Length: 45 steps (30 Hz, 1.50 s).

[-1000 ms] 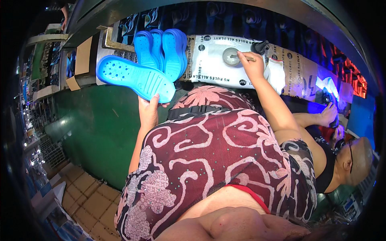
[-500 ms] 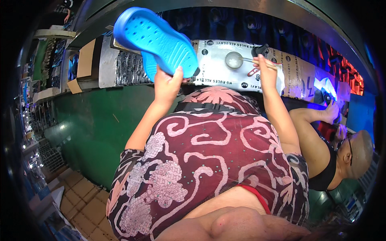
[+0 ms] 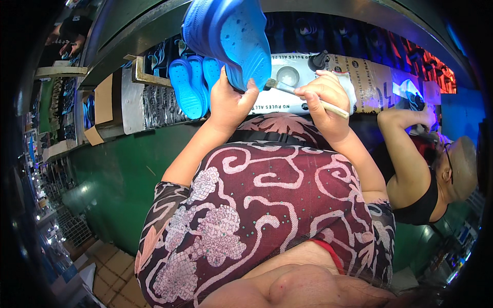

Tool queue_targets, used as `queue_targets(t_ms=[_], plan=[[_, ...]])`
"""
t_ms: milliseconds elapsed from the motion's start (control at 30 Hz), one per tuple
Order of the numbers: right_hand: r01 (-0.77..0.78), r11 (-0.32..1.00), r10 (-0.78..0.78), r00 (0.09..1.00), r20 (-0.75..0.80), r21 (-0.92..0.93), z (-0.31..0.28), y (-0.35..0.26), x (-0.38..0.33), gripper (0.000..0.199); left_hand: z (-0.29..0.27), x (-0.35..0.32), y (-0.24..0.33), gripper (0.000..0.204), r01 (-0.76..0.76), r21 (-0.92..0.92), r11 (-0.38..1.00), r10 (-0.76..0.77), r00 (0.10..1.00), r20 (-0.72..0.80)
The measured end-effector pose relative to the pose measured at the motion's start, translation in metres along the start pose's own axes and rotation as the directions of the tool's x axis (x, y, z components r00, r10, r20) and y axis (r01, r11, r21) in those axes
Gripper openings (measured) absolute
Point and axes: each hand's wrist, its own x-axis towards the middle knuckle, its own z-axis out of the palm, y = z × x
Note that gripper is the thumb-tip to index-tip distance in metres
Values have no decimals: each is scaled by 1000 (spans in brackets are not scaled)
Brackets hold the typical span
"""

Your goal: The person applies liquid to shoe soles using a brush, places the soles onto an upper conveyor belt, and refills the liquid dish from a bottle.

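My left hand (image 3: 230, 100) grips a bright blue shoe sole (image 3: 233, 36) by its lower end and holds it up in front of me, its dotted face turned toward me. My right hand (image 3: 323, 97) holds a small brush with a pale wooden handle (image 3: 308, 97); the bristle tip touches the sole's lower edge by my left fingers. Beyond both hands lies the workbench (image 3: 149, 105).
Several more blue soles (image 3: 189, 87) stand side by side on the bench at the left. A round metal tin (image 3: 287, 75) and a dark lid (image 3: 318, 60) sit on printed paper (image 3: 370, 77). Another person (image 3: 426, 169) works at my right. A green panel (image 3: 118, 169) fronts the bench.
My left hand has lifted the blue sole up off the bench and closer. My right hand has left the tin and brought the brush to the sole's edge.
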Motion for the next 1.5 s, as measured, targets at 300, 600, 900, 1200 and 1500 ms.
queue_targets(t_ms=[300, 600, 900, 1200, 1500], plan=[[-13, 995, 14, 1000, 7, -102, 10, 4, 5, 14, -3, 1, -25, 67, -261, 159, 952, 262, 965, 19], [24, 997, -22, 999, 24, -74, 15, 9, 19, 16, -6, 4, -17, 44, -149, 184, 972, 152, 988, -2], [28, 991, -27, 1000, 7, -130, 10, 12, 20, 14, -10, 4, -18, 39, -173, 185, 967, 174, 985, 10], [61, 993, -53, 995, 89, -100, 11, 6, 17, 17, -11, 0, -24, 43, -204, 174, 963, 201, 979, 33], [71, 996, -66, 994, 92, -56, 22, 0, 20, 19, -12, 13, 7, 33, -318, 90, 944, 319, 948, 3]])
